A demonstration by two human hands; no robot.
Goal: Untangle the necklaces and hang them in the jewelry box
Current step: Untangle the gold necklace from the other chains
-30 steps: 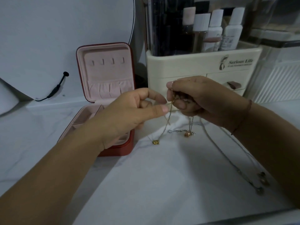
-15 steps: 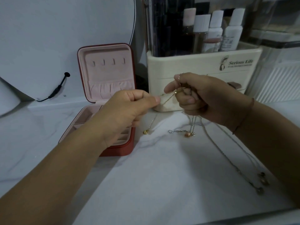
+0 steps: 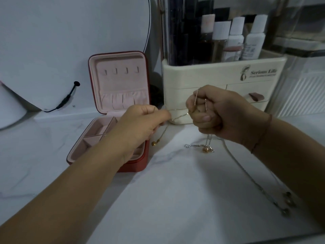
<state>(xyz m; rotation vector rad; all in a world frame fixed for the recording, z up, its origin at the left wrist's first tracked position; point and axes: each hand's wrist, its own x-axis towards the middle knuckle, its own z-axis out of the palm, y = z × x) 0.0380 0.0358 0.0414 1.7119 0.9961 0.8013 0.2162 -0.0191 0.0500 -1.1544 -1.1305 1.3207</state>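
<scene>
The red jewelry box (image 3: 137,166) stands open at the left, its pink lid upright with a row of small hooks (image 3: 121,70). My left hand (image 3: 140,125) pinches a thin gold chain (image 3: 179,117) that runs across to my right hand (image 3: 219,115). A gold bead (image 3: 154,143) on that chain dangles just above the table. My right hand grips a bunch of chains in a fist. From it hang a rose-gold bead (image 3: 205,149) with a silver clasp and long silver chains (image 3: 246,173) trailing to dark beads (image 3: 287,203) at the right.
A cream cosmetics organizer (image 3: 202,76) with bottles (image 3: 235,39) stands right behind my hands. A round white mirror (image 3: 52,41) with a black cable (image 3: 66,99) leans at the back left. The marble table (image 3: 175,199) spreads in front.
My left hand has pulled the gold chain leftward, away from my right hand, and its gold bead has swung left and lifted. My right hand has rolled into a tighter fist.
</scene>
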